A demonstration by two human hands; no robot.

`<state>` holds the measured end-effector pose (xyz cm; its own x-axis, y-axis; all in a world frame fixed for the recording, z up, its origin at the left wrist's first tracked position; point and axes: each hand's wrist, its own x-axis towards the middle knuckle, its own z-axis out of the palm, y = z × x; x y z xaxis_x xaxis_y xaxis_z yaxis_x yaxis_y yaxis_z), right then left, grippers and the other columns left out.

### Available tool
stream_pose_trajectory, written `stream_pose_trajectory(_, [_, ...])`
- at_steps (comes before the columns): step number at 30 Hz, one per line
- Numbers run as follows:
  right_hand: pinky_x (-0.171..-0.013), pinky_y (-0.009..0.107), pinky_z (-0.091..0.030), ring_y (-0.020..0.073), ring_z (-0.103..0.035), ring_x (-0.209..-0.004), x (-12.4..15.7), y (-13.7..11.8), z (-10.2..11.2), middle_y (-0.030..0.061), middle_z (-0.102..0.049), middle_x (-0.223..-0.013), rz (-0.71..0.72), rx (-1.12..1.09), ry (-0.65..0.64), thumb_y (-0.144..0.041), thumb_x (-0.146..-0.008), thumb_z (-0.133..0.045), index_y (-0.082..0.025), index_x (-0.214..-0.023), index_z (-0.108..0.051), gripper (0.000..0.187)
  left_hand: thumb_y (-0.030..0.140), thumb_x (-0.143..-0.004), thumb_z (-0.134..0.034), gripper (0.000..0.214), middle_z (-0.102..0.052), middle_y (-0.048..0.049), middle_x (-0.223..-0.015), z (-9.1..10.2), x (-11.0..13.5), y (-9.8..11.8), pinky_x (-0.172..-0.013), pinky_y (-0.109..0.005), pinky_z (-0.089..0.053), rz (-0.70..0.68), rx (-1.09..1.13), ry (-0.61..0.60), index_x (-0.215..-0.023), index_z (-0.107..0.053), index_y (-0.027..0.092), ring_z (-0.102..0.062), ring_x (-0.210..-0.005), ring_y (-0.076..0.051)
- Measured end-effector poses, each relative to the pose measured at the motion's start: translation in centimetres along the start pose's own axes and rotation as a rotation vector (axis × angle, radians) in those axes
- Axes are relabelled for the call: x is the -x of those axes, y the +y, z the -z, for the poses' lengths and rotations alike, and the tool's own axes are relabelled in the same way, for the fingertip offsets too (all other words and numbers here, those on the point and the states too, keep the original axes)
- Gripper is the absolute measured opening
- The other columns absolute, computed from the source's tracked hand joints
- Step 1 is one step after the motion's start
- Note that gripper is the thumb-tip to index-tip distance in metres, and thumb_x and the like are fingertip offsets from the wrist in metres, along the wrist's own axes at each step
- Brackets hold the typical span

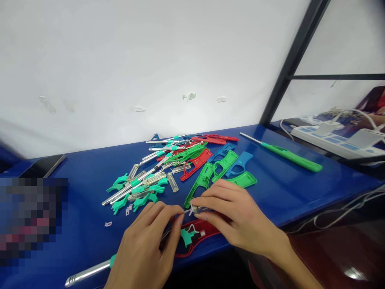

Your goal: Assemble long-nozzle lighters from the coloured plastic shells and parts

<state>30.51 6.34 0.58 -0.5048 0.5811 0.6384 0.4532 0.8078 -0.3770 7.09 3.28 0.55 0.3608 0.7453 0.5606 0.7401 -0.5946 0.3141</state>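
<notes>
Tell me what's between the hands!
In the head view, a small pale piece, too tiny to name, and a clear part show between the left hand and right hand. Below lies a red handle half holding a teal piece.

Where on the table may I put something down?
Bare blue tabletop lies between the green lighter and the right hand, and between the dark flat object and the teal pieces. The middle is crowded with handle shells and metal tubes.

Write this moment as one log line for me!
Left hand: pinching small white piece; right hand: gripping clear piece; below: red shell, teal piece; far right: green lighter
</notes>
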Motion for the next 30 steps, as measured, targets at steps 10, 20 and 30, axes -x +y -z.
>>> stream_pose_trajectory(10, [-0.077, 0.037, -0.054, 0.0202, -0.065, -0.085, 0.21, 0.22, -0.11, 0.0062, -0.079, -0.100, 0.026, 0.016, 0.001, -0.027, -0.108, -0.063, -0.019, -0.120, -0.077, 0.020, 0.018, -0.104, -0.054, 0.015, -0.072, 0.0018, -0.090, 0.16, -0.24, 0.38, -0.073, -0.027, -0.055, -0.028, 0.016, 0.046, -0.103, -0.066, 0.026, -0.068, -0.077, -0.016])
stream_pose_trajectory(20, [-0.076, 0.036, -0.053, 0.0193, -0.064, -0.085, 0.29, 0.44, -0.25, 0.0048, -0.078, -0.099, 0.048, 0.020, 0.013, -0.023, -0.105, -0.067, -0.018, -0.121, -0.077, 0.019, 0.015, -0.103, -0.056, 0.014, -0.071, 0.0016, -0.092, -0.22, -0.33, 0.16, -0.073, -0.026, -0.055, -0.052, 0.036, 0.032, -0.106, -0.066, 0.025, -0.067, -0.079, -0.015])
stream_pose_trajectory(30, [-0.077, 0.035, -0.054, 0.0184, -0.067, -0.085, 0.33, 0.59, -0.29, 0.0052, -0.079, -0.101, 0.099, 0.031, 0.016, -0.019, -0.106, -0.066, -0.016, -0.122, -0.076, 0.020, 0.015, -0.104, -0.054, 0.015, -0.070, 0.0016, -0.093, -0.42, -0.15, 0.01, -0.075, -0.026, -0.054, -0.089, 0.036, 0.035, -0.108, -0.065, 0.024, -0.066, -0.080, -0.014])
